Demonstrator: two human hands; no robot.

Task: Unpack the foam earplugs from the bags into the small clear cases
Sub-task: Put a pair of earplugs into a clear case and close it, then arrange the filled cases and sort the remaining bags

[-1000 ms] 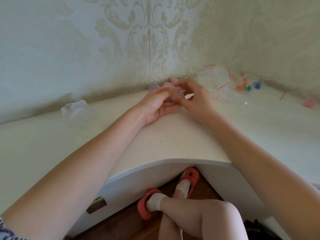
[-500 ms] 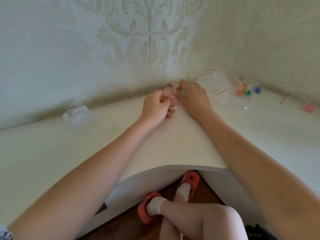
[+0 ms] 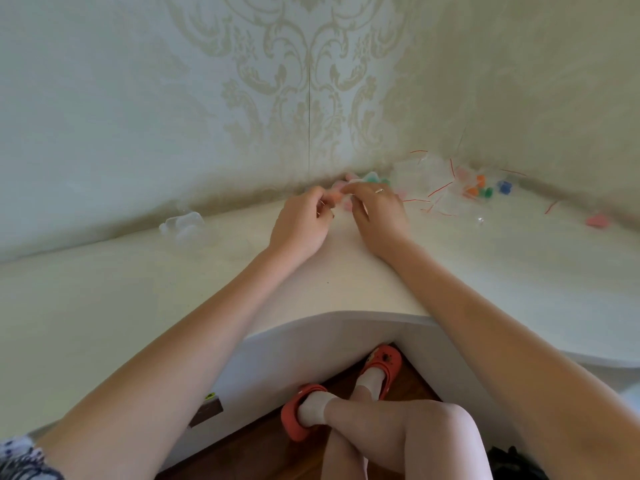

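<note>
My left hand (image 3: 300,221) and my right hand (image 3: 378,209) meet near the far corner of the white desk (image 3: 346,282). Both pinch a small clear bag with pink foam earplugs (image 3: 341,197) between their fingertips; the bag is mostly hidden behind the fingers. A heap of clear bags with red strips (image 3: 436,188) lies to the right, holding orange, green and blue earplugs (image 3: 479,188). A teal earplug (image 3: 372,176) shows just behind my right hand. Small clear cases (image 3: 183,225) sit at the left near the wall.
A pink item (image 3: 596,220) lies far right on the desk. A small clear piece (image 3: 480,221) rests right of the heap. Patterned walls close the corner behind. My crossed legs in red slippers (image 3: 381,367) are under the desk's curved front edge.
Both hands have moved farther toward the corner and turned knuckles up. They keep working the pink-filled bag between their fingertips.
</note>
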